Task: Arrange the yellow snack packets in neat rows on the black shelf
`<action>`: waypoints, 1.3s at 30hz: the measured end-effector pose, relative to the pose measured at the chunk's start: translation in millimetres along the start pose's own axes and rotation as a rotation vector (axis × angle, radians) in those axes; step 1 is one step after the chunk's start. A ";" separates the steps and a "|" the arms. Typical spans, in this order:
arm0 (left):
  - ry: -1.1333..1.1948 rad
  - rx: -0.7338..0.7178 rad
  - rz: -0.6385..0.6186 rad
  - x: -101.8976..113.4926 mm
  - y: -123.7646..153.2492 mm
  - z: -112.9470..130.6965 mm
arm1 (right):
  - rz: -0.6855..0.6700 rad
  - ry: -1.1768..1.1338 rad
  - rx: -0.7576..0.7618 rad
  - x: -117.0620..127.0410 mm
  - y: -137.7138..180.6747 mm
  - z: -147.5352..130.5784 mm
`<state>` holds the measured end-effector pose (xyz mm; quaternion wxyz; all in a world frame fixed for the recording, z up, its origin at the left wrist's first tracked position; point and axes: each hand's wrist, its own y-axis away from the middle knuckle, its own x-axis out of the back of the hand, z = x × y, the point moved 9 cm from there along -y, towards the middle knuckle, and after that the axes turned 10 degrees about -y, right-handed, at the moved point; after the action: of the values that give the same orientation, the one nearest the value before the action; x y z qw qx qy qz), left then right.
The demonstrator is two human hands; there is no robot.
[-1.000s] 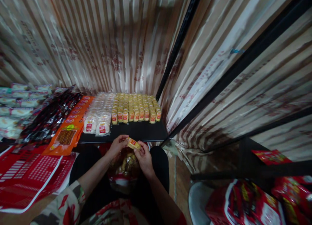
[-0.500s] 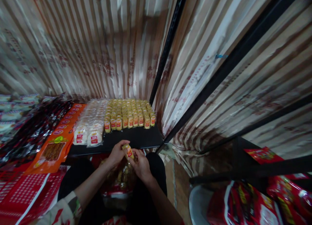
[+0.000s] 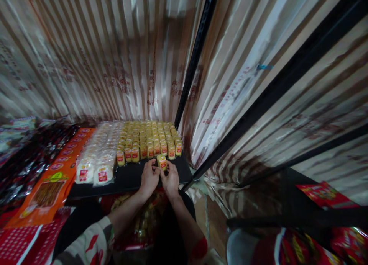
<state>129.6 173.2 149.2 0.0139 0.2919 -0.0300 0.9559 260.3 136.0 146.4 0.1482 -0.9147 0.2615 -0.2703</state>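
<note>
My left hand (image 3: 150, 176) and my right hand (image 3: 170, 178) pinch one small yellow snack packet (image 3: 162, 161) with a red label between their fingertips. They hold it upright over the black shelf (image 3: 129, 179), just in front of the rows of the same yellow packets (image 3: 149, 139). Both hands are closed on the packet. An open bag of more yellow packets (image 3: 140, 223) lies in my lap, partly hidden by my forearms.
White round packets with red labels (image 3: 96, 163) stand left of the yellow rows. Orange snack bags (image 3: 48, 180) and dark glossy packets (image 3: 23, 161) lie further left. A black post (image 3: 195, 54) rises behind the shelf. Red bags (image 3: 310, 249) and a stool (image 3: 238, 246) sit at lower right.
Both hands rose from my lap and moved forward onto the shelf with the yellow packet, which turned upright. The view shifted, so the shelf sits lower and closer.
</note>
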 end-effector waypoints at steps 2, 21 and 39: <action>-0.028 -0.032 -0.019 -6.6 -2.3 5.1 | 0.036 -0.013 -0.008 -3.0 -7.3 4.2; 0.034 -0.190 -0.043 -39.0 -26.2 4.1 | 0.113 -0.127 0.007 -16.3 -26.0 27.6; 0.014 -0.244 -0.084 -55.9 -21.9 -2.3 | 0.122 0.005 -0.020 13.5 -37.7 43.1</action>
<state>175.6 194.7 117.1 0.0893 0.2824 -0.1336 0.9457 309.7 164.9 132.7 0.1546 -0.8976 0.3200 -0.2606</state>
